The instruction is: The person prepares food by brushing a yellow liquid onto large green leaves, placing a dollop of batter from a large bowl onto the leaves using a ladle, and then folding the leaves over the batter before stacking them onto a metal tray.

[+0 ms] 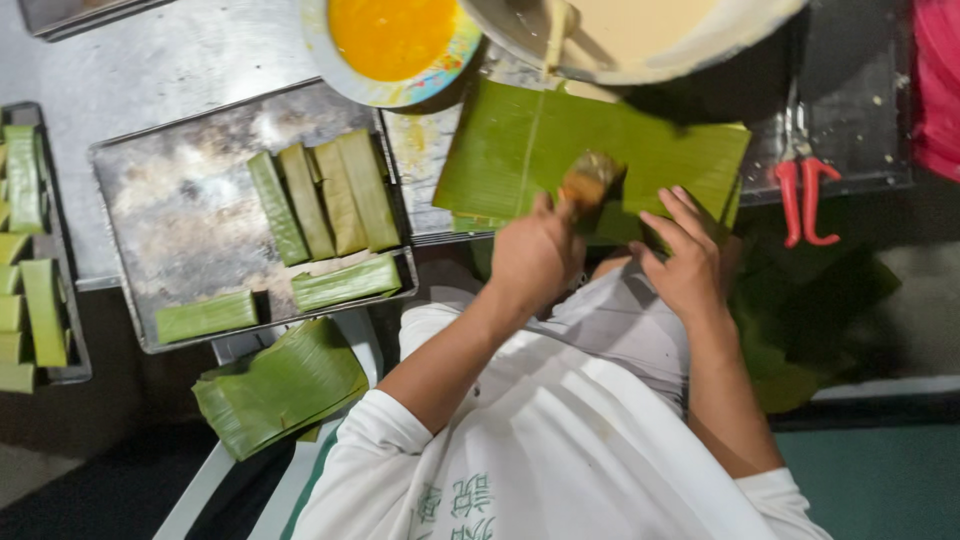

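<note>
A stack of flat green banana leaf sheets (520, 150) lies in front of me on a metal tray. My left hand (535, 255) grips a small brown brush (590, 178), whose head touches the top leaf near its front edge. My right hand (685, 255) rests on the leaf's front right part with fingers spread and holds nothing. A bowl of orange liquid (392, 35) and a large bowl of cream-coloured batter (640, 30) stand just beyond the leaves.
A metal tray (180, 200) at left carries several folded leaf parcels (325, 195). Another tray (60, 300) at the far left holds more parcels. Spare leaves (280, 385) lie stacked at lower left. Red-handled scissors (805, 200) lie at right, near a pink object (938, 90).
</note>
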